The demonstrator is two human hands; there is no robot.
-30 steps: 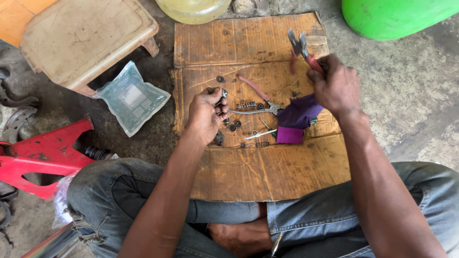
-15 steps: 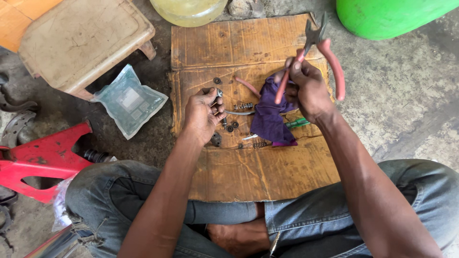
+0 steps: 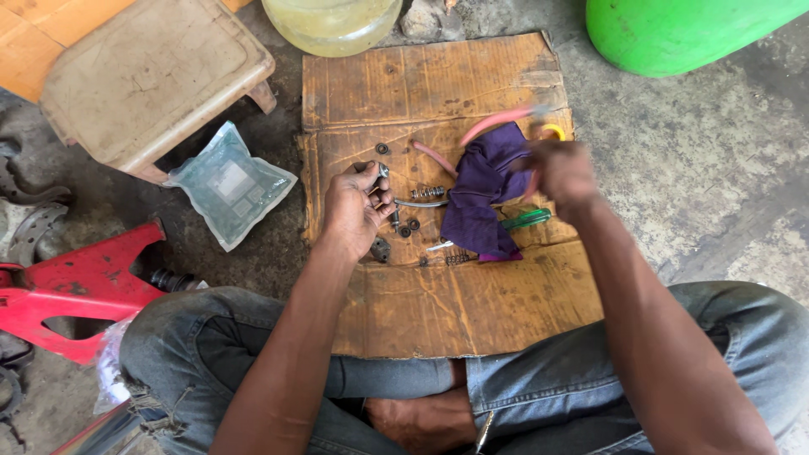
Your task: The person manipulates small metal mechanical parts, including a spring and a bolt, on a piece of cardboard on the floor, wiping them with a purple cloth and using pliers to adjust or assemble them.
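Leftmost, we see a red metal frame (image 3: 80,286) on the concrete floor, a worn plastic stool (image 3: 147,76) above it, and a clear plastic packet (image 3: 229,183) just beside the stool's leg. Next comes the cardboard sheet (image 3: 438,84) spread before our knees. Over its left part our left hand (image 3: 354,211) curls up, fingertips pinching a small metal part (image 3: 382,171). Loose washers and a spring (image 3: 428,193) lie just right of that hand on the cardboard. Further right a purple cloth (image 3: 482,198) hangs from our right hand (image 3: 563,171) — blurred, fingers closed around the red-handled pliers (image 3: 497,124). A green-handled tool (image 3: 527,220) lies below, and a green drum (image 3: 674,29) stands far right.
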